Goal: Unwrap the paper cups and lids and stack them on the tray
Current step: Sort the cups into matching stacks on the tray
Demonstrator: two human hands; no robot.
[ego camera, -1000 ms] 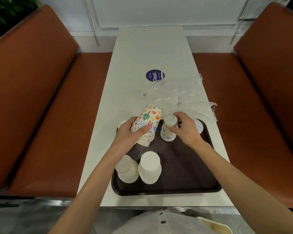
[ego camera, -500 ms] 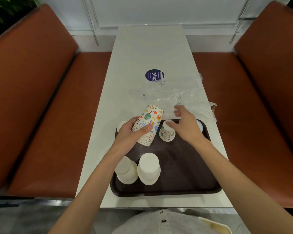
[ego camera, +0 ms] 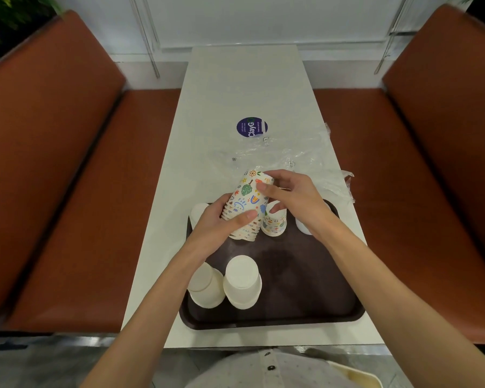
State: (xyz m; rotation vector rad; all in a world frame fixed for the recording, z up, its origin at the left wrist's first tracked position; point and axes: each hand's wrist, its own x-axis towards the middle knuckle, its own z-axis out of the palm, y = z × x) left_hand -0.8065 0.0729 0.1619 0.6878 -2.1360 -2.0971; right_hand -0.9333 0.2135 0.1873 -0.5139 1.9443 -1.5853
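Your left hand [ego camera: 221, 222] grasps a tilted stack of printed cups [ego camera: 245, 204] over the tray's [ego camera: 305, 275] far edge; your right hand [ego camera: 294, 197] pinches the stack's top cup. One printed cup [ego camera: 275, 224] stands upside down just right of it. Two white stacks [ego camera: 242, 281] sit near left on the tray. Wrapping [ego camera: 305, 161] lies on the desk [ego camera: 247, 88] beyond.

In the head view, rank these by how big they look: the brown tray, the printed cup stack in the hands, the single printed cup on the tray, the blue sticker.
1. Tray
2. Cup stack
3. Single cup and sticker: they look alike, and the sticker lies farther from the camera, so unranked.
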